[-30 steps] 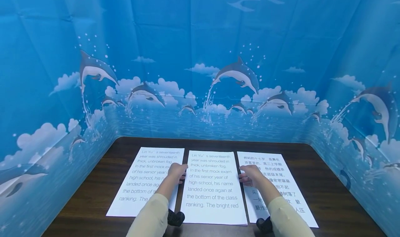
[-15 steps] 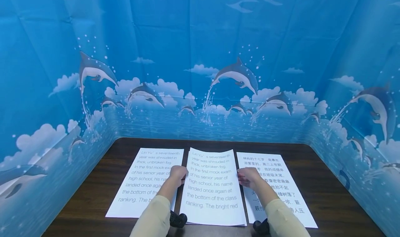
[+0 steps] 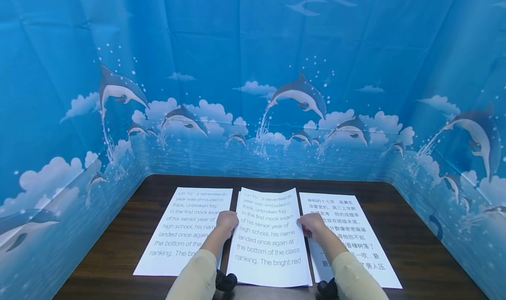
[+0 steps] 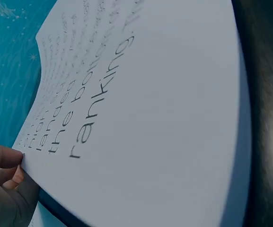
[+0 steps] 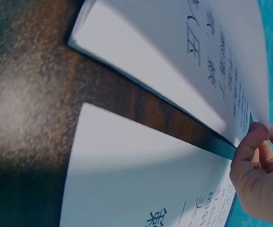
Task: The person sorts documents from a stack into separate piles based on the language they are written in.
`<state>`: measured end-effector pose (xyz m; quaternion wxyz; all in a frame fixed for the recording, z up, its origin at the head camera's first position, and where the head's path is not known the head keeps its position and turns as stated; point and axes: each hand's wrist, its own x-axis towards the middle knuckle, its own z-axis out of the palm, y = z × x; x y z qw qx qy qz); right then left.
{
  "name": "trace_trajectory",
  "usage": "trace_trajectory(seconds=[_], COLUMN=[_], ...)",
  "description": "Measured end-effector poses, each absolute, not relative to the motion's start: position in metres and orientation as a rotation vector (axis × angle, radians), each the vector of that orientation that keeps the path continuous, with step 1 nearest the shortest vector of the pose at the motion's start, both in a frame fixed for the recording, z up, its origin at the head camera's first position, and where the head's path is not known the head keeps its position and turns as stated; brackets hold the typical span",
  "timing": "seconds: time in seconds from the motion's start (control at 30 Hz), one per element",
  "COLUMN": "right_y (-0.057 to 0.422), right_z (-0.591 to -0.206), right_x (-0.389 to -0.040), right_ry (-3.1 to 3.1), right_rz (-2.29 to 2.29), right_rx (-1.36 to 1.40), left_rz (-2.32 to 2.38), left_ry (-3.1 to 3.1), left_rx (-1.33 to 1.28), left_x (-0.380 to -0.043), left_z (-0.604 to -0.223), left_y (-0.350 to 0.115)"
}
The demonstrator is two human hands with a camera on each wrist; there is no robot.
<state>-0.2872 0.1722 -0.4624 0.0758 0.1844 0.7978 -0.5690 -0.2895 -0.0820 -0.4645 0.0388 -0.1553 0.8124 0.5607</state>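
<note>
A white sheet of paper with English print lies in the middle of the table, its far corners raised and its surface bowed. At its left edge my left hand pinches the paper between thumb and fingers, also plain in the left wrist view. On the opposite edge my right hand pinches the same sheet. Below it, in the right wrist view, lies a stack whose top page shows Chinese characters, with a gap opening towards the raised sheet.
An English-printed page lies left, partly under my left forearm. To the right, a Chinese-printed page lies partly under my right forearm. The dark wooden table is bounded by a blue dolphin-patterned curtain.
The middle sheet was flat and is now lifted at its far end and sides, bowed off the stack. Both hands have taken hold of its edges, and the right hand has shifted slightly left.
</note>
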Motion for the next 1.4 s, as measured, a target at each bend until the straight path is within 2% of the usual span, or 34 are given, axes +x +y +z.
trace_trajectory(seconds=[0.5,1.03,1.4], right_y=[0.173,0.166,0.152], right_z=[-0.46,-0.443,-0.427], right_x=[-0.284,-0.287,-0.296], right_ry=[2.47,2.481,2.418], right_rz=[-1.613,-1.612,-1.715], right_rx=[0.505,0.574,0.544], left_rz=[1.629,1.515,1.527], left_ry=[2.552,2.66,2.647], left_rx=[-0.362,-0.334,-0.424], left_x=[-0.286,-0.293,-0.296], left_z=[-0.463,-0.437,-0.412], left_y=[-0.081,-0.088,-0.103])
